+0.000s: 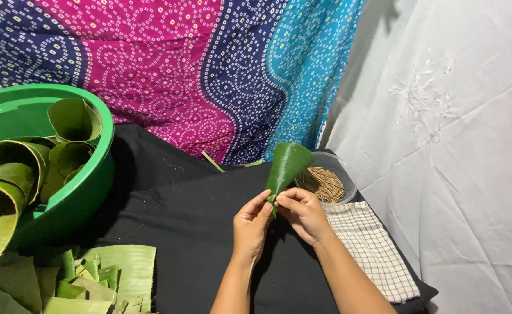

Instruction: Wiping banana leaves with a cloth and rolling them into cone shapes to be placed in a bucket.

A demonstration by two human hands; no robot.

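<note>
At the far left, a green plastic basin (96,174) holds curled strips of banana leaf (72,119). Below it, flat cut leaf pieces (116,270) lie heaped on a black cloth (180,221) that covers the work surface.

Near the centre, the person's left hand (251,224) rises from the bottom edge, forearm angled up, wrist straight, fingers pressed together onto the narrow lower tip of a leaf cone (288,166). The cone (dark green, glossy) stands with its point down and its wide mouth up, tilted a little to the right, held above the black cloth and clear of it.

The right hand (303,214) comes in from the lower right, palm turned toward the left hand, thumb and fingers also pinched on that same tip, so that both hands touch each other around the point.

It looks as if the rolling of the cone is finished and the tip is being held tight. Judging by the small sticks nearby, the next move would need one hand to keep its pinch while the other lets go to reach.

Just behind the right hand sits a clear round bowl (349,174) filled with thin wooden sticks (323,183). A checked cloth (372,250) lies to its near side, and a white sheet (442,145) hangs at the far right.
</note>
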